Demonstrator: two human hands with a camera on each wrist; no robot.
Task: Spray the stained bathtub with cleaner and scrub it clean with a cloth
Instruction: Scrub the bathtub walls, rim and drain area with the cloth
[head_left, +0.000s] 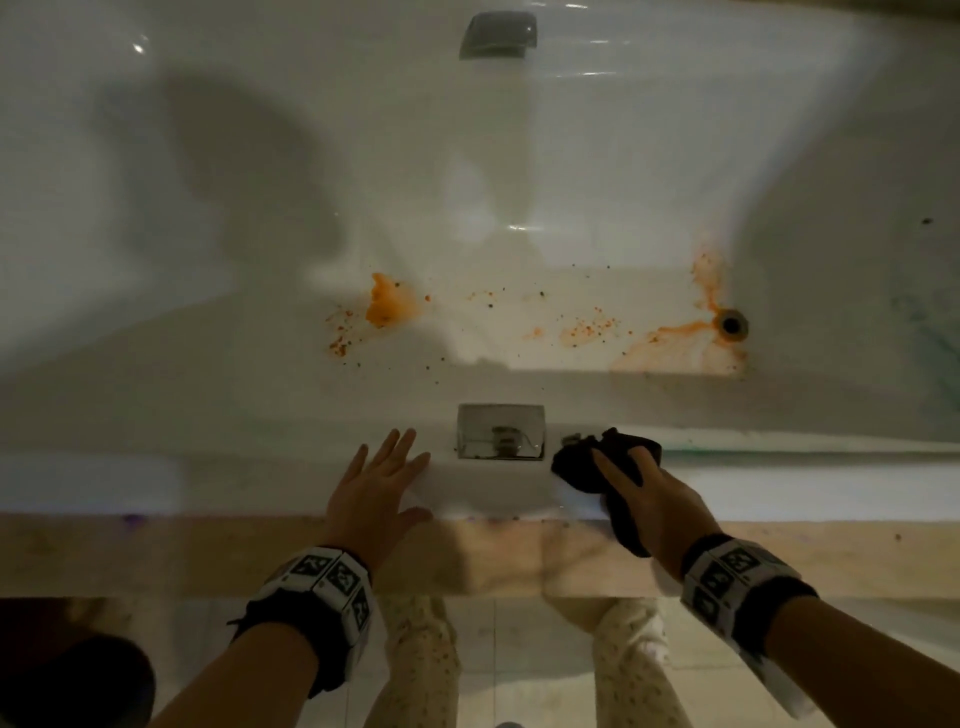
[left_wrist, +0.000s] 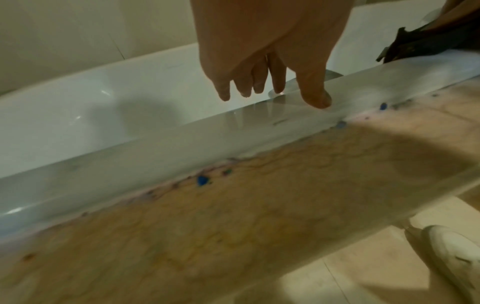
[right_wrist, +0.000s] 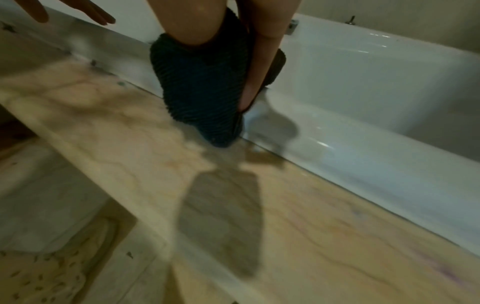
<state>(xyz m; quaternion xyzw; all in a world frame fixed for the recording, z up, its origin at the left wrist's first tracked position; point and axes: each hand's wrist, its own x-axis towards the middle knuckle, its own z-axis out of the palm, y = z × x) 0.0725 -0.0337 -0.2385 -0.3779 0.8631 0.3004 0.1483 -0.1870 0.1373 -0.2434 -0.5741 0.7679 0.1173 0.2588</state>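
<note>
Bathtub (head_left: 467, 156) filled most of the head view, beyond both hands, its white floor marked with orange stains (head_left: 387, 306) ahead of the left fingers and a streaked patch by the drain (head_left: 731, 325) ahead of the right. Marble ledge (head_left: 156, 551) ran beneath both wrists along the tub rim. Left hand (head_left: 376, 491) lay flat on the rim, fingers straight and spread, holding nothing. Right hand (head_left: 660, 499) gripped the dark cloth (head_left: 597, 462), bunched, with thumb and fingers curled round it and one tail hanging below the palm. Cloth appeared soft, light and limp; it would likely need a full-palm wad for firm scrubbing. No cleaner bottle was visible.
</note>
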